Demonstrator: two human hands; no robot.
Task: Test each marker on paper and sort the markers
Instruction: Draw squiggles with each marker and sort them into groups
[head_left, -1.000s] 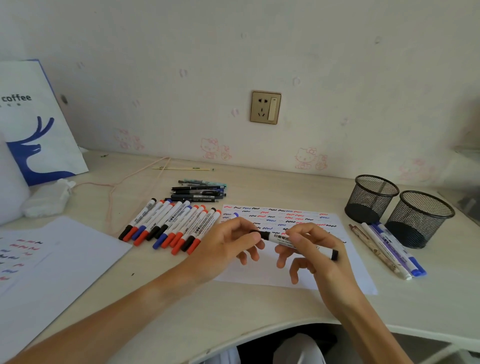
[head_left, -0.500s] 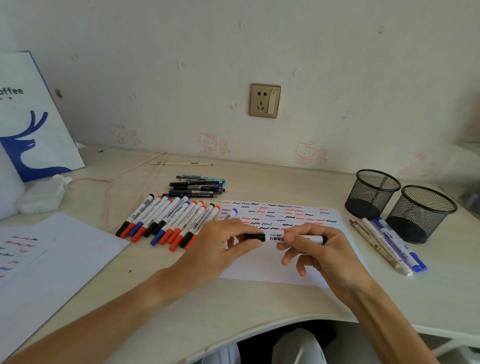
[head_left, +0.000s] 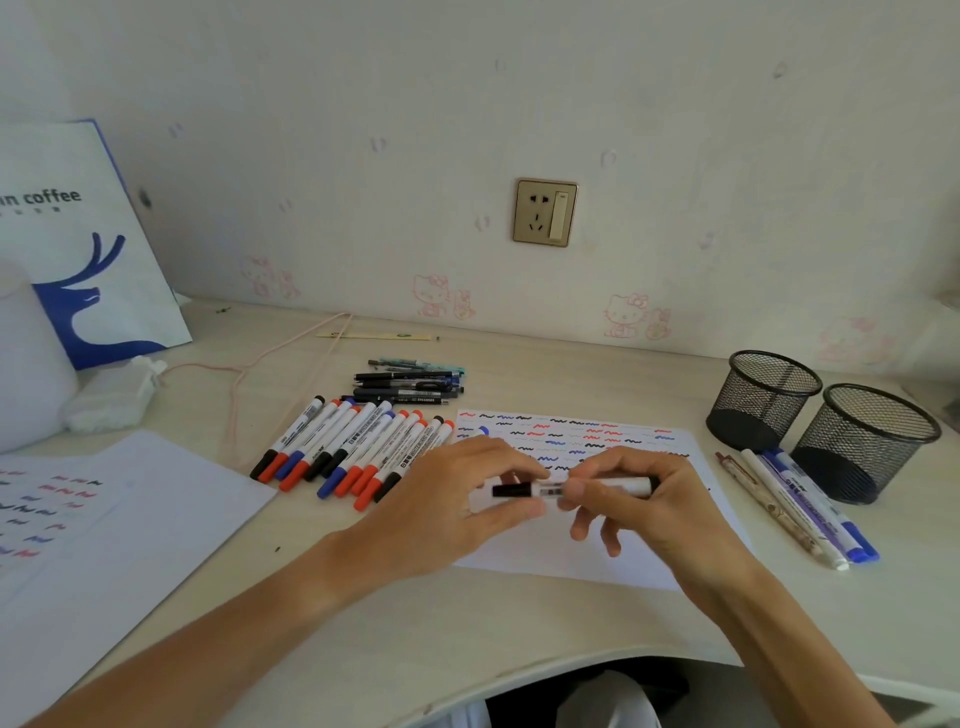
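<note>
Above the scribbled paper (head_left: 597, 551), black-capped marker (head_left: 571, 488) pinched in both hands' curled fingers (head_left: 574, 488).

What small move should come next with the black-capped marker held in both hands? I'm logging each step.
Probably pull the cap off: the left hand pinches the black cap end, the right hand grips the barrel of the marker, held capped above the test paper.
</note>
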